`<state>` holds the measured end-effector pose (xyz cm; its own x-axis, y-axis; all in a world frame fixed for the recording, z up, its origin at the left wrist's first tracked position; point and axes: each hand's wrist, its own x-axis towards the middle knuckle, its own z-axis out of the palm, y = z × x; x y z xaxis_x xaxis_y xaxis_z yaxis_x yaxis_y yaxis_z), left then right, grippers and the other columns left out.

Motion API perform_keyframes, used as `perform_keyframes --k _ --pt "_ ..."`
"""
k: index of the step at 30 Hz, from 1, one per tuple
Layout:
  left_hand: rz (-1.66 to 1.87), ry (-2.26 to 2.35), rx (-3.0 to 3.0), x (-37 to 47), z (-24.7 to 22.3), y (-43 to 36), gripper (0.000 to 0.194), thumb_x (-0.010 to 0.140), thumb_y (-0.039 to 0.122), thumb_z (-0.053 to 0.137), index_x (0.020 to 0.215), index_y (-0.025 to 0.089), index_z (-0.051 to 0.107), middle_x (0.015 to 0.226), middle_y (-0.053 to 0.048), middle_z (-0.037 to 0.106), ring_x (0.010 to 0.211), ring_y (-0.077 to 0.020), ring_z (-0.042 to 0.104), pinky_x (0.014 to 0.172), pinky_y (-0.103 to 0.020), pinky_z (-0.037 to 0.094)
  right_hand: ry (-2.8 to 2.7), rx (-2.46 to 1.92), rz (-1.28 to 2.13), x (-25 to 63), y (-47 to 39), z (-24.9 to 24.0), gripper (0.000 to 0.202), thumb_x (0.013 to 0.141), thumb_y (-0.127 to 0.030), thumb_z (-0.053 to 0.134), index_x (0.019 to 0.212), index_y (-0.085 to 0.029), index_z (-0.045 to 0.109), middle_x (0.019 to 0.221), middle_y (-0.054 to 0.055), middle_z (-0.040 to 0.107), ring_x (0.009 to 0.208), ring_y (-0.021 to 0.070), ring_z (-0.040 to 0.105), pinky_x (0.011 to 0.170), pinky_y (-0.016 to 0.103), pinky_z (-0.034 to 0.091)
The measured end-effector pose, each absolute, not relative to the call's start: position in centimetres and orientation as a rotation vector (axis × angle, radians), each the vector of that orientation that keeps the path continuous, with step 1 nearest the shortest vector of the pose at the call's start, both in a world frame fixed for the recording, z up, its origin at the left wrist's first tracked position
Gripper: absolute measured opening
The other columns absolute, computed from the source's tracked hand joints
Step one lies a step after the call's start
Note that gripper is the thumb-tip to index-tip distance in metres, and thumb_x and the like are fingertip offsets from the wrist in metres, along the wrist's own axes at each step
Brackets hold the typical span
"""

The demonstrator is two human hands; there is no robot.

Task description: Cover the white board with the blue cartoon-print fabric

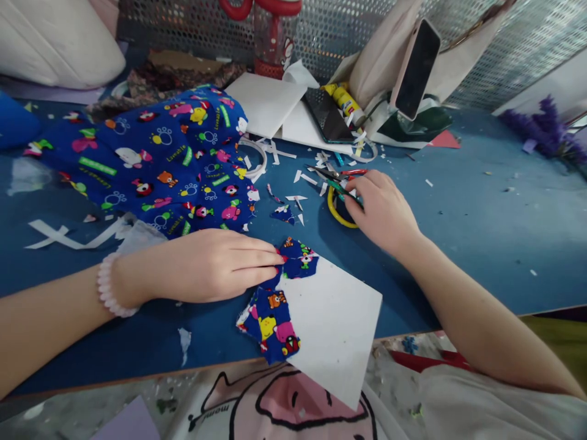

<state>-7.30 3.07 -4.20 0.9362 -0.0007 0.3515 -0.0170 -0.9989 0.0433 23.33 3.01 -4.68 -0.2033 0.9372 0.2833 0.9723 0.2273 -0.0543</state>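
Note:
My left hand (220, 263) lies with fingers stretched flat on blue cartoon-print fabric strips (275, 318) along the edge of a white card (337, 311). Its thumb is hidden. The card juts past the table's front edge. Over on the right, my right hand (383, 208) has thumb and fingers closed around the handles of scissors (339, 183) with dark pointed blades and green and red parts. A yellow ring (337, 211) lies beneath that hand. Left of the card, a large piece of the same blue fabric (156, 165) is spread on the table.
White paper scraps (68, 235) litter the blue table (481, 226). Toward the back stand a red-lidded cup (275, 40) and an upright phone (417, 67). Another phone (330, 116) lies on white boards (266, 101) near a yellow glue stick (343, 101). Purple flowers (543, 128) are far right.

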Motion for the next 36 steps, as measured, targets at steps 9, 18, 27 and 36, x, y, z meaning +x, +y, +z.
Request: perform_keyframes --k 9,18,27,36 --pt "0.5 0.059 3.095 -8.2 -3.9 4.2 0.035 0.098 0.016 0.041 0.11 0.016 0.074 0.119 -0.01 0.072 0.106 -0.0193 0.069 0.097 -0.03 0.055 -2.398 -1.333 0.02 24.0 2.2 -2.6 0.018 0.093 -0.016 0.047 0.107 -0.022 0.058 0.098 0.007 0.069 0.088 0.0209 0.065 0.075 0.035 0.05" --pt "0.394 0.084 2.926 -7.9 -4.0 4.2 0.034 0.098 0.017 0.044 0.12 0.022 0.07 0.125 -0.005 0.069 0.124 -0.0176 0.06 0.111 -0.03 0.042 -2.945 -0.731 -0.226 21.8 -0.8 -0.4 0.027 0.102 -0.017 0.039 0.1 -0.019 0.065 0.076 0.003 0.065 0.066 0.0137 0.054 0.06 0.029 0.037" --pt "0.433 0.023 2.96 -7.6 -4.4 4.3 0.034 0.099 0.016 0.043 0.119 0.019 0.07 0.125 -0.005 0.069 0.122 -0.0192 0.061 0.108 -0.029 0.045 -2.982 -0.729 -0.52 20.5 -2.0 1.0 0.023 0.098 -0.013 0.047 0.085 -0.018 0.066 0.066 0.001 0.057 0.063 0.0138 0.049 0.056 0.031 0.029" --pt "0.414 0.027 2.966 -7.5 -4.3 4.1 0.036 0.099 0.015 0.04 0.122 0.018 0.068 0.124 -0.007 0.07 0.123 -0.0183 0.061 0.107 -0.03 0.045 -3.035 -0.699 -0.595 18.8 -2.4 2.7 0.027 0.094 -0.007 0.048 0.075 -0.017 0.064 0.062 0.002 0.054 0.061 0.0162 0.045 0.056 0.033 0.025"
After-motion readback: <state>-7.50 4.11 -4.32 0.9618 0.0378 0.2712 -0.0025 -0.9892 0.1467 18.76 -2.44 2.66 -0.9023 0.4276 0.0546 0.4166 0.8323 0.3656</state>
